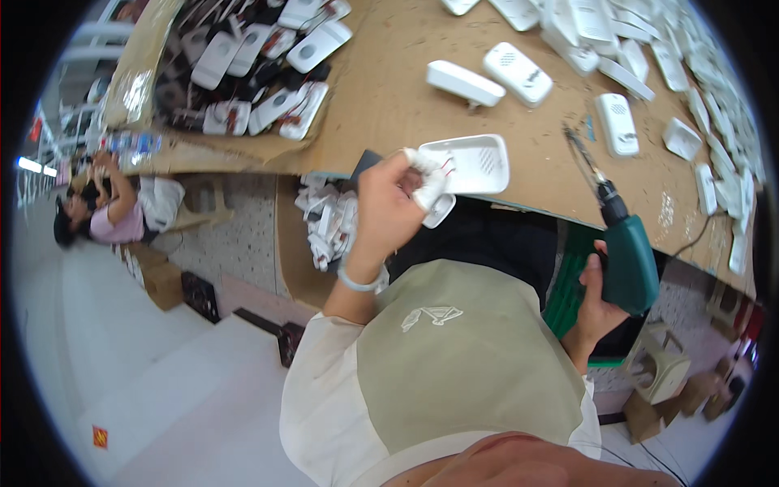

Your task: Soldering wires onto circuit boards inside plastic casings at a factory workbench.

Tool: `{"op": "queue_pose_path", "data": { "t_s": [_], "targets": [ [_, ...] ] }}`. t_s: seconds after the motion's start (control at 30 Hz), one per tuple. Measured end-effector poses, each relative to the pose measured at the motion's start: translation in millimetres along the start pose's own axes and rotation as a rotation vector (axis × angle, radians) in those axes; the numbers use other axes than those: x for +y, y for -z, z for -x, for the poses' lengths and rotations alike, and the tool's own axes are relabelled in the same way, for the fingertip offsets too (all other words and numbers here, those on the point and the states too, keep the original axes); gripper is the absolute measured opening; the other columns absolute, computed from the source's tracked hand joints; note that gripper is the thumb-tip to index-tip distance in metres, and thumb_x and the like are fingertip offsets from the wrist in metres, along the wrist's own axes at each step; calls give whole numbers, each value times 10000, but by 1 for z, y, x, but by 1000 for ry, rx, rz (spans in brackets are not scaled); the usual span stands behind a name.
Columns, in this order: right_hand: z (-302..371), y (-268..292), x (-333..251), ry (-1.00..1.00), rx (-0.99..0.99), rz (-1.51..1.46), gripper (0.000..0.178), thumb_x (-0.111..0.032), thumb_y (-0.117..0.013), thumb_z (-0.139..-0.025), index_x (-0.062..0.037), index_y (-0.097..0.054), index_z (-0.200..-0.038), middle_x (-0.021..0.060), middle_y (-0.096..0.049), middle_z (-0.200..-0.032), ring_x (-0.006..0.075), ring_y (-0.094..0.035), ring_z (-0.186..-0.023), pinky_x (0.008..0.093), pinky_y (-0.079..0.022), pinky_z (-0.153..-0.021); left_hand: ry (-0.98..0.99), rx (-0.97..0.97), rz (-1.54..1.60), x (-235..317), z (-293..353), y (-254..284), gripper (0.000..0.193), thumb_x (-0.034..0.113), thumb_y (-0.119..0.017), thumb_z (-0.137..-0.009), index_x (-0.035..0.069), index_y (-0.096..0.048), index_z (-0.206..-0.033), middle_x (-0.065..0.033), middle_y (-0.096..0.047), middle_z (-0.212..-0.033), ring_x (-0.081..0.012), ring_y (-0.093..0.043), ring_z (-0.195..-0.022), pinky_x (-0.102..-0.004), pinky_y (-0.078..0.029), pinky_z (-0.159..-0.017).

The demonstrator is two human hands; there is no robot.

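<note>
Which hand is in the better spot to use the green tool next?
Probably the right hand. It already holds the green tool, whose tip reaches over the table. The left hand looks busy, curled at the left end of a white case.

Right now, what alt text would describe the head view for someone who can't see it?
A person's left hand holds an open, white plastic casing with red wires, while their right hand grips a dark green, pistol-shaped tool. Rounded white plastic housings lie on the brown tabletop.
</note>
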State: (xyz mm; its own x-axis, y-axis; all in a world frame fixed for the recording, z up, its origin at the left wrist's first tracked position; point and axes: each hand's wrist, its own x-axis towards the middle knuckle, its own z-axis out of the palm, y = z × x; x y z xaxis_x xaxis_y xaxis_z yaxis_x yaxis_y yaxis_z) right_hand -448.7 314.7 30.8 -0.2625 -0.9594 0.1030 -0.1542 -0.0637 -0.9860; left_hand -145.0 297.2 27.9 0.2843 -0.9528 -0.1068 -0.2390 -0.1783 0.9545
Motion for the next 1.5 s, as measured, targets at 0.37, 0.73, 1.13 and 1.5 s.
{"op": "queue_pose_path", "data": {
  "t_s": [0.37,0.73,1.13,1.5],
  "targets": [
    [-10,1,1,105,-5,65,300,84,-709,-892,52,-670,-1187,146,-755,-1055,68,-570,-635,207,-449,-553,568,87,-86,-273,105,204,116,92,-721,-879,-13,-715,-928,-72,-703,-765,-170,-661,-618,-346,-539,-563],
    [-13,-3,-2,70,38,39,306,64,-718,-897,33,-678,-1199,106,-752,-1039,58,-600,-667,197,-463,-563,295,-121,-1190,-77,59,77,321,298,-779,-829,-19,-726,-839,-256,-711,-812,-430,-694,-737,-494,-576,-701],
    [-6,10,4,86,88,50,286,56,-719,-901,46,-669,-1182,117,-750,-1056,57,-540,-611,202,-431,-551,-1008,-67,-1076,18,-99,-23,91,104,-666,-779,91,-667,-869,-77,-666,-1011,-276,-647,-979,-412,-536,-793],
    [-18,5,12,82,58,18,255,61,-696,-915,48,-667,-1167,114,-738,-1061,59,-527,-613,206,-427,-556,-511,496,-1085,33,-60,8,327,292,-748,-910,0,-690,-1045,-185,-678,-1010,-336,-650,-978,-430,-550,-721]
  ]
}}
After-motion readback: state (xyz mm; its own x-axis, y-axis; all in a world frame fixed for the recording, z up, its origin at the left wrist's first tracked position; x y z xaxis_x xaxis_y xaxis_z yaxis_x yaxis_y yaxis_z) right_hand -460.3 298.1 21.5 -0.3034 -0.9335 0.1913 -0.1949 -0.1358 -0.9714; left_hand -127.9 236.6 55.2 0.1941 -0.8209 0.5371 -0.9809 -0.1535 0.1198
